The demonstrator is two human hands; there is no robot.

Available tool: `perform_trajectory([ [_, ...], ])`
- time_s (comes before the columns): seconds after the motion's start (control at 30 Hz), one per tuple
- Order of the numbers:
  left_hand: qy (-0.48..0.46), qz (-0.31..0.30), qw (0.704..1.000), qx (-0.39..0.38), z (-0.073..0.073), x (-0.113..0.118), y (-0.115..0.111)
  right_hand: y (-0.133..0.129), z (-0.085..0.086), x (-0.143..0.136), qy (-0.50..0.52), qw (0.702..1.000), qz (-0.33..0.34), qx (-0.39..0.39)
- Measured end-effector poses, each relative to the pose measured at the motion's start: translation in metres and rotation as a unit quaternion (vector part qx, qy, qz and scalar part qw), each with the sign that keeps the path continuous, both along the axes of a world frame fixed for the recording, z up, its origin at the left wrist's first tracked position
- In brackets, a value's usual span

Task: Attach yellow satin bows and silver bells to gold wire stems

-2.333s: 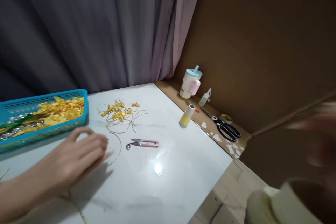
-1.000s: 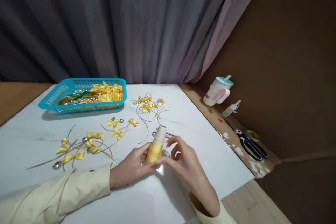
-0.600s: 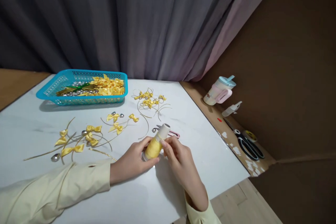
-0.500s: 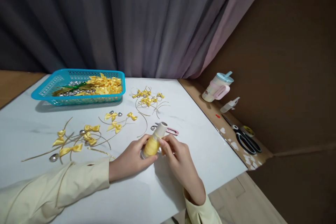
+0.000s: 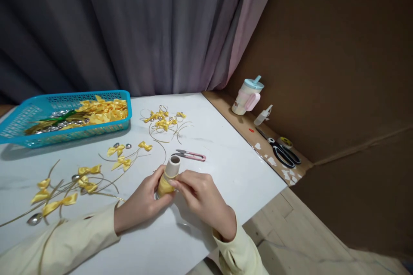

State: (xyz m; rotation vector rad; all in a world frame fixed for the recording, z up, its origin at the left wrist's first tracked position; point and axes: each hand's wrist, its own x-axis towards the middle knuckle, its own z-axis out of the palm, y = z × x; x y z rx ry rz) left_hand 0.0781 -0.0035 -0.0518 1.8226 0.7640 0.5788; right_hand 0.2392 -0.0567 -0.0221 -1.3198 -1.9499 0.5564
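Observation:
My left hand (image 5: 146,197) is wrapped round a thread spool (image 5: 173,166), a pale cone wound with yellow thread, held tilted just over the white tabletop. At the spool's upper right side, my right hand (image 5: 198,191) has thumb and forefinger pinched together against the yellow winding; whatever lies between those fingertips is too small to make out. Just beyond the spool lie thread snips (image 5: 193,156) with a pink handle. To the left, yellow ribbon bows (image 5: 88,178) with gold cords and silver heart beads are scattered. Another cluster of bows (image 5: 164,121) sits farther back.
A blue plastic basket (image 5: 128,114) with yellow bows, silver beads and gold cords stands at the back left. Along the right side are a lidded cup (image 5: 245,99), a small squeeze bottle (image 5: 262,117), black-handled scissors (image 5: 284,154), a tape roll (image 5: 285,142) and white paper scraps (image 5: 271,161).
The view has swung right, so everything sits farther left. The spool stands a little more upright. The snips now show beyond it. Both hands stay on the spool.

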Motion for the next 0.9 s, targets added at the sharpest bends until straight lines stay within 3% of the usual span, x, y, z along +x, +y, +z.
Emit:
perform_trajectory([
  [0.33, -0.003, -0.008, 0.999, 0.042, -0.001, 0.001, 0.0, -0.001, -0.005, 0.001, -0.076, 0.995, 0.031, 0.056],
  [0.47, 0.002, -0.017, 0.998, 0.058, 0.003, 0.0, 0.0, 0.001, -0.006, 0.004, -0.104, 0.986, 0.04, 0.124],
  [0.67, 0.068, -0.051, 0.989, 0.123, 0.015, -0.031, -0.01, -0.002, -0.005, -0.005, -0.129, 0.968, 0.099, 0.19],
  [0.77, 0.04, -0.047, 0.984, 0.167, 0.005, -0.052, -0.023, -0.007, 0.0, -0.019, -0.133, 0.96, 0.137, 0.203],
  [0.9, -0.022, -0.058, 0.956, 0.287, -0.02, -0.076, -0.038, -0.019, 0.011, -0.038, -0.163, 0.946, 0.178, 0.216],
])
